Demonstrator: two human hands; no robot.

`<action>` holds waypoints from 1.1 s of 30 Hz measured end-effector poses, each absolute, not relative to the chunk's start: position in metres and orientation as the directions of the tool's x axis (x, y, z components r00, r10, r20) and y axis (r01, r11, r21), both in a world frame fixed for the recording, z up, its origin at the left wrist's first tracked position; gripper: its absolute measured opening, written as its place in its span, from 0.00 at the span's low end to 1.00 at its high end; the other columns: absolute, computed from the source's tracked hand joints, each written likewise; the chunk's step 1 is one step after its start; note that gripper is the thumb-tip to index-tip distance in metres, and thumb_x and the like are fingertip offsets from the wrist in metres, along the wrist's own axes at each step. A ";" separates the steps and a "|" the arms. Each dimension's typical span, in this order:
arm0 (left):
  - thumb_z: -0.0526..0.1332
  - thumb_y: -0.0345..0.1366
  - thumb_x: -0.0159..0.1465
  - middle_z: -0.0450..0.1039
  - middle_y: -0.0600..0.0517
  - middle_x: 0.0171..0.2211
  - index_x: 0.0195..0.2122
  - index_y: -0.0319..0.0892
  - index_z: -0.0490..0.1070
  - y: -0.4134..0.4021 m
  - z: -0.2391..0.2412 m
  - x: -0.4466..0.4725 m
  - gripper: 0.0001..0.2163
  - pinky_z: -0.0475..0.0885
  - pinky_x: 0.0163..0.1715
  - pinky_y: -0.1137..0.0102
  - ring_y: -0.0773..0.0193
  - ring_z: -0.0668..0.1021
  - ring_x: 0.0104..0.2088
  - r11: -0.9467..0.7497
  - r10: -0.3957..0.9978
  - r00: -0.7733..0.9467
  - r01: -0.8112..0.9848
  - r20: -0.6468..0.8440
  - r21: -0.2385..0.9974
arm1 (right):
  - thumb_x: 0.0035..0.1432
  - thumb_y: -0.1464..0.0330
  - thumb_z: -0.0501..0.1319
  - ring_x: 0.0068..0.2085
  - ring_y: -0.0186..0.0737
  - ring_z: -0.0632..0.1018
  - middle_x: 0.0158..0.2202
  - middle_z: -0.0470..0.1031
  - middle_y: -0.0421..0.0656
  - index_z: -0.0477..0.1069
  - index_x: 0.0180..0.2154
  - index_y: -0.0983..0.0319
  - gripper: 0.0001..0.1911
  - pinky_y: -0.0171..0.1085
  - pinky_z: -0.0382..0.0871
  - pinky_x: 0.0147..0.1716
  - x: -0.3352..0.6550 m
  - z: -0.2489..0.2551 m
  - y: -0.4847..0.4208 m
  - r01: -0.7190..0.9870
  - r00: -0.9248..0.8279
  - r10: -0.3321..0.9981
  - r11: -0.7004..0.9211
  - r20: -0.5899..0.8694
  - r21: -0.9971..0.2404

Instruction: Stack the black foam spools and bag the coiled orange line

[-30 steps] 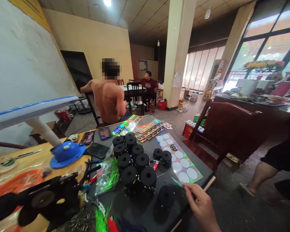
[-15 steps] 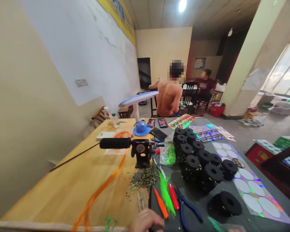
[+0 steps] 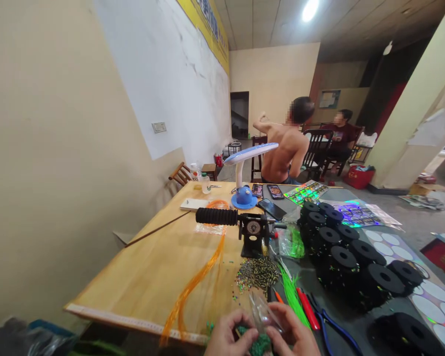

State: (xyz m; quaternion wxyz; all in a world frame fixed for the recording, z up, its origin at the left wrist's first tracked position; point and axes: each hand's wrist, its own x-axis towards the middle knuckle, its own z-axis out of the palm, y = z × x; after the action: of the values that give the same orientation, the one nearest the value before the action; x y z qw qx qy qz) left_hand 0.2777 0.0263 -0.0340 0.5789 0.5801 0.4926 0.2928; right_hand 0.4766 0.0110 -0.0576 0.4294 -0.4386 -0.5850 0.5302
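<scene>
Down at the bottom edge, the left hand point(image 3: 228, 338) and right hand point(image 3: 294, 336) are together, fingers curled around a small clear plastic bag point(image 3: 264, 316) with green beads point(image 3: 259, 345) bunched below it; both hands are cut off by the frame, so the exact pinch is hard to read. They hover over the near edge of the wooden worktop point(image 3: 148, 277). Just beyond lie a pile of dark beads point(image 3: 257, 271), green strands point(image 3: 292, 294), a red tool point(image 3: 307, 309) and blue-handled pliers point(image 3: 333, 326). An orange strand bundle point(image 3: 196, 282) trails across the wood. Further in stands a black winding device point(image 3: 252, 236) with a foam-grip handle point(image 3: 217, 216). On the right, a dark mat carries rows of black foam spools point(image 3: 341, 257), with holographic sticker sheets point(image 3: 356, 213) past them; their print is too small to read. Behind sits a blue desk lamp point(image 3: 244, 190), and phones point(image 3: 272, 192). At the far end a shirtless person point(image 3: 285, 148) sits with back turned, another person point(image 3: 339, 138) beyond at a table. A yellow banner point(image 3: 203, 24) runs high on the wall, its writing unreadable at this angle. Plain cream walls, a pillar on the right.
</scene>
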 end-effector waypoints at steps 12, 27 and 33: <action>0.56 0.50 0.64 0.65 0.51 0.58 0.58 0.42 0.65 0.102 -0.022 0.216 0.25 0.59 0.63 0.70 0.65 0.65 0.60 0.108 0.993 -0.119 0.739 -0.030 0.665 | 0.49 0.32 0.61 0.30 0.39 0.70 0.32 0.70 0.49 0.65 0.41 0.69 0.44 0.34 0.67 0.27 0.435 -0.017 0.047 0.013 -0.092 0.990 -0.110 -0.111 -0.994; 0.54 0.27 0.65 0.56 0.52 0.66 0.68 0.40 0.55 0.112 -0.009 0.167 0.29 0.50 0.69 0.66 0.64 0.57 0.67 0.253 0.959 -0.173 0.881 -0.226 0.401 | 0.51 0.36 0.62 0.28 0.38 0.71 0.32 0.71 0.50 0.64 0.41 0.68 0.40 0.31 0.62 0.21 0.407 -0.040 0.090 -0.049 -0.055 0.997 -0.059 -0.056 -0.997; 0.52 0.23 0.62 0.61 0.52 0.62 0.64 0.41 0.61 0.114 -0.010 0.148 0.28 0.52 0.67 0.68 0.65 0.60 0.64 0.221 0.968 -0.139 0.867 -0.209 0.447 | 0.38 0.46 0.67 0.28 0.40 0.74 0.31 0.71 0.47 0.59 0.42 0.66 0.39 0.33 0.67 0.23 0.377 -0.021 0.128 -0.133 -0.042 0.978 -0.209 -0.205 -0.969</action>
State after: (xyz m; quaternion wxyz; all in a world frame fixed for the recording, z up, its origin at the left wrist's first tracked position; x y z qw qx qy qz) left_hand 0.1483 0.1145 -0.0099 0.2304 0.6145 0.7465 0.1096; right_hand 0.3767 0.1281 -0.0214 0.4712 -0.5069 -0.4167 0.5894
